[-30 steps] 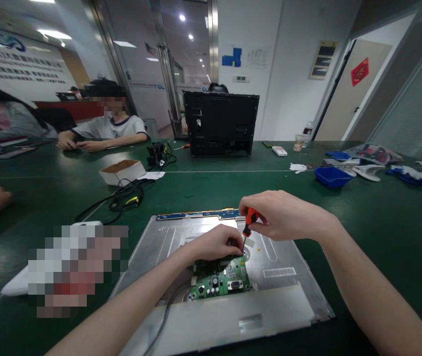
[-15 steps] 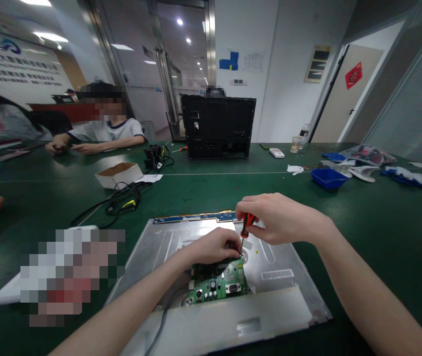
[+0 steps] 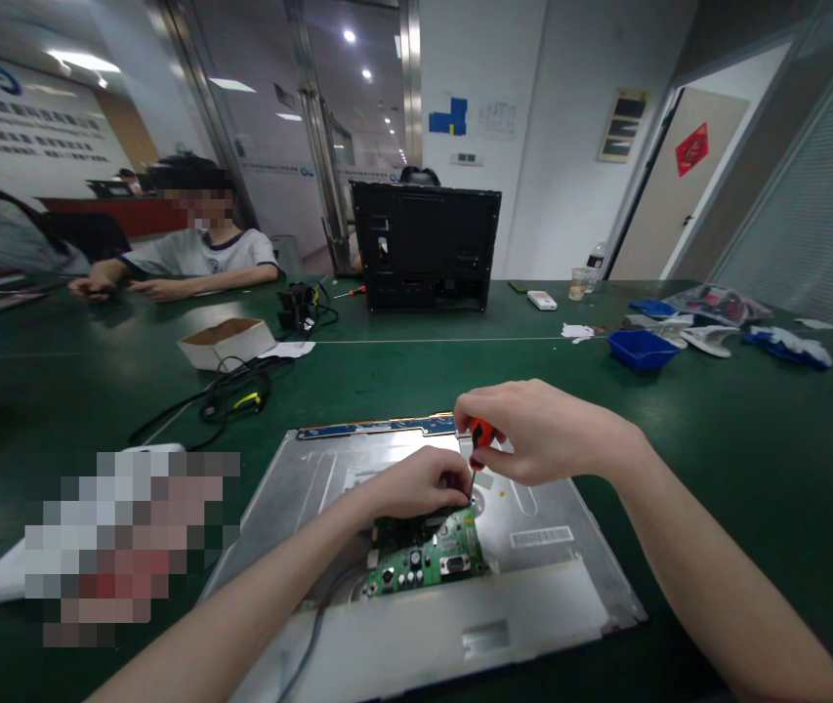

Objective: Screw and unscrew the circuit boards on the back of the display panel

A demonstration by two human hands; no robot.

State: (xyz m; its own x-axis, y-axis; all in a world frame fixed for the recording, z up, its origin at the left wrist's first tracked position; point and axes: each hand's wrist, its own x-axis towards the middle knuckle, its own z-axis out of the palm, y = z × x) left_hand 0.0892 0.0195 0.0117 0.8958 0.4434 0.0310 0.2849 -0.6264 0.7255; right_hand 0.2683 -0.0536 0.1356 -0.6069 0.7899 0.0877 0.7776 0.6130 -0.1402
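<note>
My right hand (image 3: 544, 434) is closed around the red and black handle of a screwdriver (image 3: 481, 436), held nearly upright. Its shaft points down to the far right corner of a green circuit board (image 3: 427, 561). Right beside the tip, my left hand (image 3: 416, 483) has its fingertips pinched together over the board's far edge; whatever they hold is hidden. The board lies on the silver metal back of a display panel (image 3: 569, 576), which has a blue strip board (image 3: 372, 428) along its far edge. A grey cable (image 3: 317, 630) runs over the panel's near left part.
Left of the panel are a blurred-out white packet (image 3: 6, 566), black cables (image 3: 229, 391) and an open box (image 3: 226, 344). A black monitor housing (image 3: 427, 249) stands at the back. To the right lie a blue tray (image 3: 642, 350) and gloves (image 3: 789, 347). Another person (image 3: 203, 259) sits across the table.
The view has shifted slightly, so everything appears a little further left. Both hands stay at the board's far corner, with the screwdriver still in my right hand.
</note>
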